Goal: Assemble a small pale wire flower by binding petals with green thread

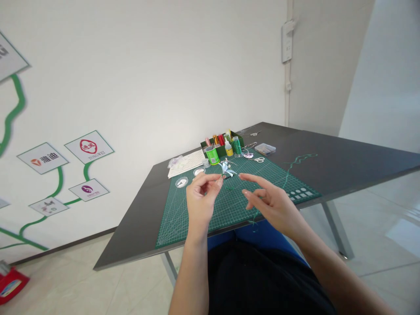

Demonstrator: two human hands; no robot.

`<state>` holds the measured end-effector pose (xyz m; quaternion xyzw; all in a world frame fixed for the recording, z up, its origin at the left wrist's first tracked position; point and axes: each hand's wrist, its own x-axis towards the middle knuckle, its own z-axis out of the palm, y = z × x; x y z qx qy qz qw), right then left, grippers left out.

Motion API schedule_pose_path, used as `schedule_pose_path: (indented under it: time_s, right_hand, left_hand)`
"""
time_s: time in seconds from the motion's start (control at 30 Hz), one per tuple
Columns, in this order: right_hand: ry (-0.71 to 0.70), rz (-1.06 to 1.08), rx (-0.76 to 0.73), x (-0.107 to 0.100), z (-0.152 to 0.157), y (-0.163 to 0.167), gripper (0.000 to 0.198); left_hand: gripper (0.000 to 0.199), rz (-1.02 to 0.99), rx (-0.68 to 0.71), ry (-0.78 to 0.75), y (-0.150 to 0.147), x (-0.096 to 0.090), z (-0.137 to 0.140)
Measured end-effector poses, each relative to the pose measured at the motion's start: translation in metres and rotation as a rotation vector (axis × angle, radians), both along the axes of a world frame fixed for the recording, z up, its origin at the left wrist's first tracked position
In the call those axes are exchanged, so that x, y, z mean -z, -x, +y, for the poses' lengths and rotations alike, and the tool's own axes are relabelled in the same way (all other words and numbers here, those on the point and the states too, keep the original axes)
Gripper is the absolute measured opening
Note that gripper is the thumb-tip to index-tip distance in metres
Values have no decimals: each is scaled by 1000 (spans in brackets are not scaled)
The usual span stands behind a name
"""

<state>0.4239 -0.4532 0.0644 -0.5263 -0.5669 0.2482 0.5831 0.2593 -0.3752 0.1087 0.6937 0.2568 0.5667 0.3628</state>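
My left hand (pixel 202 194) is closed in a pinch, thumb against index finger, on the stem end of a pale blue and white artificial flower (pixel 226 169). The petals point up and away, above the cutting mat. Just to the right, my right hand (pixel 267 199) is open, index finger and thumb stretched out and apart, the other fingers curled. Green thread (pixel 286 178) trails over the mat behind the right hand, and a loose tangle hangs near the table's front edge below it. Whether any thread touches the right fingers is hard to see.
A green gridded cutting mat (pixel 177 218) lies on the dark table (pixel 138 210). Farther back stand a green can (pixel 212 155), a yellow glue bottle (pixel 229 148) and a box of thread spools (pixel 241 139). Scissors (pixel 259 159), a clear case (pixel 265 149) and small round dishes (pixel 181 182) lie around.
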Motion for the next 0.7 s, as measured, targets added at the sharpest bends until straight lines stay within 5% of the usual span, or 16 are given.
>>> schedule_pose_path:
  time_s: [0.2, 0.7]
  right_hand:
    - [-35, 275, -369, -18, -4, 27, 60]
    - [-18, 141, -269, -27, -26, 17, 44]
  left_hand:
    - [9, 125, -75, -108, 4, -5, -13]
    - [11, 359, -406, -489, 11, -18, -29]
